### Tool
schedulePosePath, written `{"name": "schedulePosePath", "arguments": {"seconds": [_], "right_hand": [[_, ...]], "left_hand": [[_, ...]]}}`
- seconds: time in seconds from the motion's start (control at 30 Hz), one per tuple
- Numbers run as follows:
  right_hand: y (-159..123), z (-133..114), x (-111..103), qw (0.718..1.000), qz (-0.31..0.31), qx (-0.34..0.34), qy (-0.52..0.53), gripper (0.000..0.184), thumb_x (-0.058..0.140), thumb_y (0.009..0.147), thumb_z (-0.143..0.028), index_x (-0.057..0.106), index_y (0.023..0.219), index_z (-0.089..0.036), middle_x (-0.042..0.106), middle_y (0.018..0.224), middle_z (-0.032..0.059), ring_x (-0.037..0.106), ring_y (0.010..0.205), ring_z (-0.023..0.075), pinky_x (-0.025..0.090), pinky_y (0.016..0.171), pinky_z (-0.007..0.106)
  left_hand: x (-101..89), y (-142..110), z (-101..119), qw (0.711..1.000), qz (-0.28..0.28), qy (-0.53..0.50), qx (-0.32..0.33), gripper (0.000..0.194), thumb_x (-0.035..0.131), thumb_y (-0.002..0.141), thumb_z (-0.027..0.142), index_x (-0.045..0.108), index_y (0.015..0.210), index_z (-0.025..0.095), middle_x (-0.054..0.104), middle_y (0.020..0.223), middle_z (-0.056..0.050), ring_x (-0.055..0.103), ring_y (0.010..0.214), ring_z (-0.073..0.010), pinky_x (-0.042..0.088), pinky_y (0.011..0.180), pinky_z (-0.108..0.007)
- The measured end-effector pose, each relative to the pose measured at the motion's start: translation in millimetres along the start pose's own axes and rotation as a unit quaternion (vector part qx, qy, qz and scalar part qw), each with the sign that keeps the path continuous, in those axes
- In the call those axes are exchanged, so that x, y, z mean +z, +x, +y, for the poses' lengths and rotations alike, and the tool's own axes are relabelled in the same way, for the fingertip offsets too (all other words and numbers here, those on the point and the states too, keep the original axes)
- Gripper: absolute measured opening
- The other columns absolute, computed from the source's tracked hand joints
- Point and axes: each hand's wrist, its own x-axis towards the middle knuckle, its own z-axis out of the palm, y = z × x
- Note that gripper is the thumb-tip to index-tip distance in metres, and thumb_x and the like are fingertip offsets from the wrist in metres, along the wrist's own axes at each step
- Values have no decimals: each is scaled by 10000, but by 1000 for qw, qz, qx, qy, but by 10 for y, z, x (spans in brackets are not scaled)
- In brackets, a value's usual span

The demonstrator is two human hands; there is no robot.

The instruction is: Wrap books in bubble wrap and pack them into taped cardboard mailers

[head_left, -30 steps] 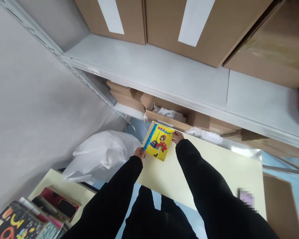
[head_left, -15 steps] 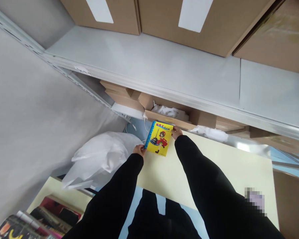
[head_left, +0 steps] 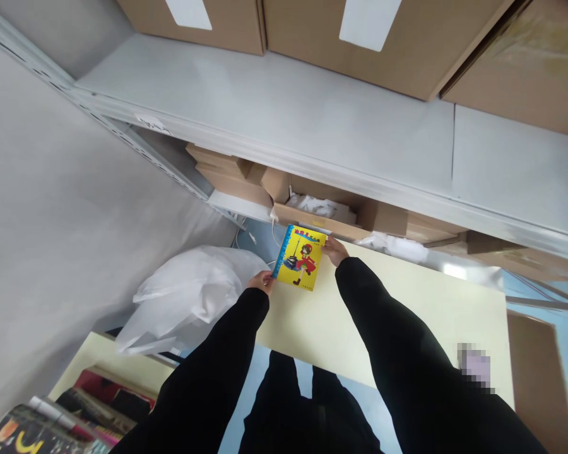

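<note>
Far left: mixed books (head_left: pixel 89 410) piled on a pale surface, then a white plastic bag (head_left: pixel 189 293) slumped between that pile and the table (head_left: pixel 430 315).

Left hand (head_left: pixel 261 283): fingers closed on the near-left corner of the yellow book (head_left: pixel 303 261), beside its blue side strip. The thumb seems to lie along the cover; fingers beneath are hidden.

Book: at the left end of the table, towards the far edge, front cover up, between the two hands. Whether it rests on the tabletop or is held just above it, the observer cannot tell. Long axis runs away from the person, far end leaning a little to the right; blue strip along the left long side. Pictured figure and title stand roughly upright as the wearer sees them.

Right hand (head_left: pixel 336 251): fingers grasping the right long side close to the far-right corner, thumb and fingertips at the edge. It reaches in from the right, higher up the book than the left hand.

Key relation: the two grips sit diagonally across the cover, near-left against far-right. Neither hand is the nearer; both are at the book, the left closer to the body.
</note>
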Motion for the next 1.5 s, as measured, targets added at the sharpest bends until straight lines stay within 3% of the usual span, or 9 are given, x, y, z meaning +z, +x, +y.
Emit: {"name": "schedulePosePath", "arguments": {"seconds": [0.1, 0.2, 0.43, 0.67, 0.8, 0.93, 1.07, 1.23, 1.5], "right_hand": [[-294, 37, 35, 995, 35, 63, 64, 535, 671, 534, -249, 525, 1049, -246, 542, 1196, 75, 515, 1076, 262, 451, 823, 393], [-579, 115, 88, 988, 13, 131, 86, 478, 675, 524, -232, 545, 984, -250, 550, 1185, 80, 535, 1048, 260, 449, 805, 386], [-774, 259, 155, 987, 0, 151, 58, 424, 667, 528, -280, 572, 941, -271, 567, 1159, 48, 503, 1093, 262, 437, 790, 378], [-1052, 116, -210, 988, -33, 145, 32, 415, 662, 558, -351, 558, 947, -250, 599, 1076, 69, 606, 919, 228, 433, 729, 348], [-1452, 18, -520, 994, -18, 105, -9, 367, 653, 566, -367, 565, 891, -223, 636, 931, 62, 633, 794, 225, 441, 683, 355], [-1918, 123, -765, 997, 46, -15, -57, 297, 630, 580, -371, 594, 843, -237, 644, 809, 52, 628, 704, 228, 471, 660, 392], [-2360, 318, -954, 975, 77, -130, -165, 294, 554, 666, -404, 607, 892, -225, 655, 816, 70, 623, 686, 206, 504, 656, 375], [-2657, 526, -1111, 924, 23, -188, -333, 350, 403, 775, -408, 598, 927, -160, 641, 625, 40, 592, 533, 146, 481, 556, 284], [-2521, 714, -1170, 873, -111, -235, -412, 351, 377, 794, -396, 611, 926, -170, 650, 632, 26, 582, 508, 143, 454, 544, 269]], "left_hand": [[-6, -67, -11, 1000, 5, -4, 14, 204, 629, 580, 153, 633, 783, 178, 655, 792, -52, 607, 669, -167, 463, 684, -285], [10, -115, -37, 999, 3, 12, 35, 237, 613, 614, 182, 640, 849, 168, 647, 875, -74, 616, 698, -167, 463, 685, -277], [34, -111, -38, 997, -21, 50, 50, 252, 614, 623, 200, 649, 867, 147, 618, 938, -110, 601, 829, -225, 457, 776, -336], [-186, -244, 159, 981, -59, 129, 132, 343, 660, 576, 243, 637, 906, 150, 606, 1009, -134, 526, 1043, -304, 358, 946, -384], [-366, -484, 210, 987, -124, 39, 92, 385, 642, 604, 318, 605, 951, 157, 625, 980, -124, 607, 901, -263, 446, 833, -362], [-579, -776, 147, 984, -159, -26, 71, 432, 671, 560, 344, 595, 931, 136, 633, 937, -132, 617, 876, -250, 477, 785, -335], [-699, -1162, 4, 987, -142, 36, 66, 436, 653, 581, 339, 590, 960, 132, 633, 960, -121, 621, 868, -232, 493, 754, -311], [-561, -1730, -151, 979, -93, 157, 90, 426, 553, 681, 273, 550, 1071, 102, 610, 1047, -131, 623, 871, -209, 498, 750, -296], [-279, -2585, -449, 987, -8, 159, 24, 452, 539, 697, 258, 547, 1109, 73, 631, 1001, -131, 630, 809, -206, 505, 713, -280]]}}
